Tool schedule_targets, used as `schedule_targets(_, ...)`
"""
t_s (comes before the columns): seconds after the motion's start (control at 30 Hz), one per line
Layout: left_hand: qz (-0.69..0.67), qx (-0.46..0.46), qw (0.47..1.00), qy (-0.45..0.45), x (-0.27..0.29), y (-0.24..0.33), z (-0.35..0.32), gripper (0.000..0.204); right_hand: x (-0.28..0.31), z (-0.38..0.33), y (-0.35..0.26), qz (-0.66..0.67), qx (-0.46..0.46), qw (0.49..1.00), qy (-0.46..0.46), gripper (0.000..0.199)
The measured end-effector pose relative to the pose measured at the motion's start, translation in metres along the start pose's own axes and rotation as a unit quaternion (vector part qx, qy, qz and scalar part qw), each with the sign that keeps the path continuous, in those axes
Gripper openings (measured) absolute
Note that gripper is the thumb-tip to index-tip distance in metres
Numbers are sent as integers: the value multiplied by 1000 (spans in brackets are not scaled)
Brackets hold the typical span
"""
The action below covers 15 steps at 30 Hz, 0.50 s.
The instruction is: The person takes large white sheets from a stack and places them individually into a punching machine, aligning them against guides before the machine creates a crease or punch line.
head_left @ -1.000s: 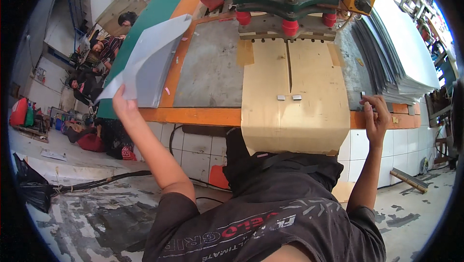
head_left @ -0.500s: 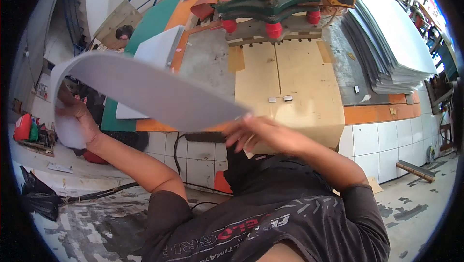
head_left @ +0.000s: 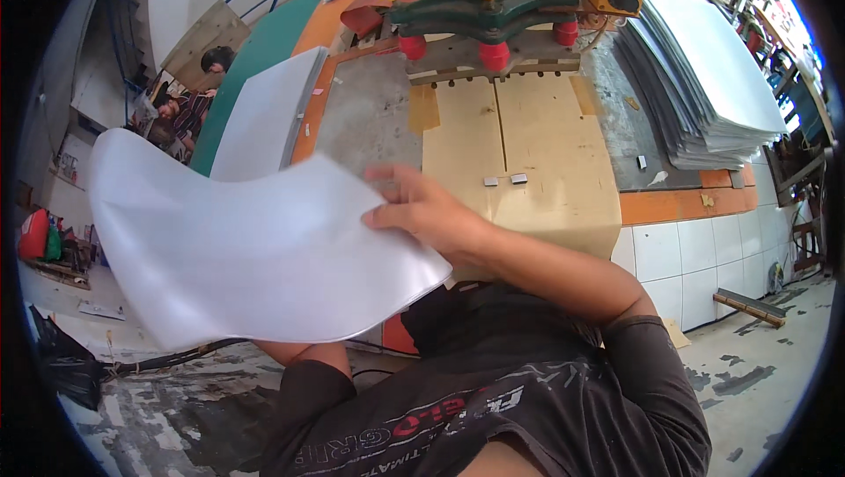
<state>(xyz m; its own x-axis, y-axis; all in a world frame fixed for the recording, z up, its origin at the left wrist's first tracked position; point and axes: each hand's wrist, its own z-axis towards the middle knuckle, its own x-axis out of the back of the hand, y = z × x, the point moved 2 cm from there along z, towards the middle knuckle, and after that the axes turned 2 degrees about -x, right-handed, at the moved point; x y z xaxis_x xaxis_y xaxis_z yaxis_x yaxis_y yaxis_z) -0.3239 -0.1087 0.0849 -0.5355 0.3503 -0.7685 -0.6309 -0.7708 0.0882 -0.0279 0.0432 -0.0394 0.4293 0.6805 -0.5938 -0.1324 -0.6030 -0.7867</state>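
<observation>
Landmark: tan board (head_left: 563,204), flat on the grey, orange-edged surface (head_left: 678,201). White sheet (head_left: 264,257) is held up, bowed, left of the board and toward the wearer; its right end comes near the board's near left corner. Right hand (head_left: 431,215), just left of the board, pinches the sheet's edge, thumb on the face toward the wearer. Left hand hidden behind the sheet; cannot tell its grip, nor whether it touches the sheet. Two small pale blocks (head_left: 519,179) sit side by side on the board; another small block (head_left: 642,162) lies to its right. Left stack (head_left: 268,116) of white sheets well left of the board; taller right stack (head_left: 717,81) to its right. Green press frame (head_left: 488,18), red feet, yellow knobs, beyond the board's far end.
</observation>
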Motion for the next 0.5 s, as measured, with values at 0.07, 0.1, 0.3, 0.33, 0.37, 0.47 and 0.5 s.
schedule_targets(0.07, 72, 5, 997, 15, 2, 4, -15, 55, 11, 1, -18, -213, 228, 949, 48, 72)
schedule_targets(0.1, 132, 13, 991, 27, 3, 6, -24, 55, 16, -3, -26, -214, 226, 949, 48, 72)
schedule_targets(0.3, 476, 116, 853, 180, 128, 67, -84, 53, 35, -19, -53, -451, 269, 834, 170, 71)
schedule_targets(0.33, 501, 168, 834, 160, 139, 62, -87, 52, 40, -16, -49, -495, 242, 815, 181, 72)
schedule_targets(0.37, 524, 219, 811, 139, 146, 60, -90, 52, 43, -13, -45, -537, 215, 793, 191, 74)
schedule_targets(0.47, 588, 286, 748, 116, 151, 51, -103, 54, 45, -8, -37, -538, 221, 797, 163, 77)
schedule_targets(0.5, 587, 285, 748, 118, 153, 53, -101, 54, 45, -9, -38, -539, 219, 797, 162, 77)
